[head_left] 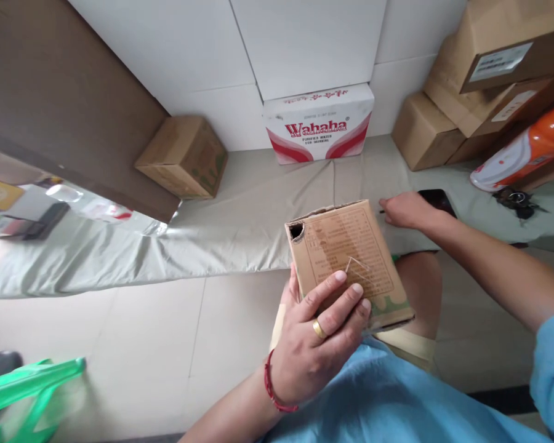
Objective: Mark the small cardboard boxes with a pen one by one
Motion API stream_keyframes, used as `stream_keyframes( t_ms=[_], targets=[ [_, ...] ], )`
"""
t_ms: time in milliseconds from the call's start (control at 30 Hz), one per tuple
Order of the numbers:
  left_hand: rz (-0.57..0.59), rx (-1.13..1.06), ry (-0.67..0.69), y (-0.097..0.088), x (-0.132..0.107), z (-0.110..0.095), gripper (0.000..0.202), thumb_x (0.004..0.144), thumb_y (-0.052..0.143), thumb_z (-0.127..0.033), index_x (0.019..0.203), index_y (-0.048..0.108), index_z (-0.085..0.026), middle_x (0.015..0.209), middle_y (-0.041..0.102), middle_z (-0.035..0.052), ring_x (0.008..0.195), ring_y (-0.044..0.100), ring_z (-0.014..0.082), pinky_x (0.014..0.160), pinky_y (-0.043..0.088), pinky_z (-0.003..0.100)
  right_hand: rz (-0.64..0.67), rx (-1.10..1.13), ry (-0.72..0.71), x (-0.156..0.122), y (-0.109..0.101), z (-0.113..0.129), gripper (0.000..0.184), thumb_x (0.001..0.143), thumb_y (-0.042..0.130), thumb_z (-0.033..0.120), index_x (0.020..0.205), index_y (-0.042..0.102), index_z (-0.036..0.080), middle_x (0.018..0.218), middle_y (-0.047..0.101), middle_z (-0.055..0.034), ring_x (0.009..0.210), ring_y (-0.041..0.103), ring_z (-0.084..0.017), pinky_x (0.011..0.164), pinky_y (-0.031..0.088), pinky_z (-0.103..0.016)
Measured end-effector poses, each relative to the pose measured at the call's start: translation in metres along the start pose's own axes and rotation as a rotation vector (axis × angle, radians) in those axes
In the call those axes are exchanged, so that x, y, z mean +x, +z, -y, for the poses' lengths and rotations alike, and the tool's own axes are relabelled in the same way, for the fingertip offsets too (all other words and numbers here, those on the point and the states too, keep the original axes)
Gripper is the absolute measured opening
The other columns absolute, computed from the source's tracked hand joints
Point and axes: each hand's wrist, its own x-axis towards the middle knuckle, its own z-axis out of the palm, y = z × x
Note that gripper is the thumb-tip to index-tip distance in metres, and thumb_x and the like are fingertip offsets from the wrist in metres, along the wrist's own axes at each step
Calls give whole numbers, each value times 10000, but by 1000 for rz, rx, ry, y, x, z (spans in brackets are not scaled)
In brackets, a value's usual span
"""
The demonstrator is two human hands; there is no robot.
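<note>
Now, reading my remote feed from the left: a green plastic strip [32,384] low down near the floor [152,338]; above it, a brown panel [78,80] leans across the view. At its right stands a small carton [178,157] on the cloth-covered tabletop [240,227].

Left hand [321,338]: closed lightly on the printed carton [341,240], fingers spread over its printed side, thumb at its left edge. I place this carton in front of the person's body, over the lap, its far end overlapping the tabletop's front edge in view; whether they touch, I cannot tell. Long axis: away from the body, far end tipped left. A torn hole [297,231] marks the far left corner. Behind, against the wall, a white Wahaha box [321,129].

Right hand [409,210]: fingers curled, over the tabletop, just beyond the carton's right edge and apart from it. Something small and dark shows at its fingertips; I cannot tell whether it is gripped. Key relation: the carton lies to this hand's left and nearer the body; the left hand is the nearer one, in contact.

Farther right: a dark flat object [438,200] partly behind the wrist, stacked cartons [482,95], keys [517,200], an orange-and-white bottle [530,147].
</note>
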Motion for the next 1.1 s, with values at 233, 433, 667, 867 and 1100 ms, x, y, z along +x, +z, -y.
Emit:
stream_keyframes(
  t_ms=[233, 433, 667, 867, 1100],
  targets=[
    [9, -20, -7, 0, 5, 4, 239, 1086, 706, -246, 1314, 758, -197, 1256, 849, 42, 1470, 670, 249, 1461, 185, 569, -760, 1284, 23, -25, -118, 18, 290, 835, 759, 147, 694, 528, 252, 555, 508, 59, 488, 401, -86, 521, 222, -323],
    [20, -28, -7, -2, 12, 7, 272, 1078, 720, -279, 1329, 747, -178, 1271, 845, 82, 1452, 684, 270, 1435, 269, 597, -274, 1377, -590, -76, -165, 112, 71, 891, 813, 186, 930, 755, 173, 811, 761, 2, 669, 631, -99, 574, 427, -251],
    [33, -2, -21, -3, 11, 6, 218, 1097, 690, -268, 1298, 758, -218, 1287, 846, 39, 1438, 698, 259, 1407, 344, 568, -233, 1317, -568, -66, -145, 159, 152, 879, 664, 163, 737, 623, 198, 603, 525, 49, 564, 411, -93, 527, 313, -266],
    [28, -41, -31, -1, 10, 7, 256, 1070, 717, -220, 1322, 750, -192, 1306, 837, 64, 1502, 645, 261, 1422, 308, 571, -282, 1219, -608, -66, -140, 160, 156, 881, 657, 168, 734, 609, 191, 592, 507, 57, 586, 424, -90, 578, 310, -265],
    [21, -52, -35, 0, 12, 7, 263, 1076, 696, -211, 1334, 745, -188, 1289, 843, 72, 1482, 666, 281, 1434, 264, 618, -247, 1174, -671, -59, -139, 158, 133, 909, 645, 166, 781, 617, 186, 615, 544, 60, 594, 446, -82, 593, 318, -258]
  ],
)
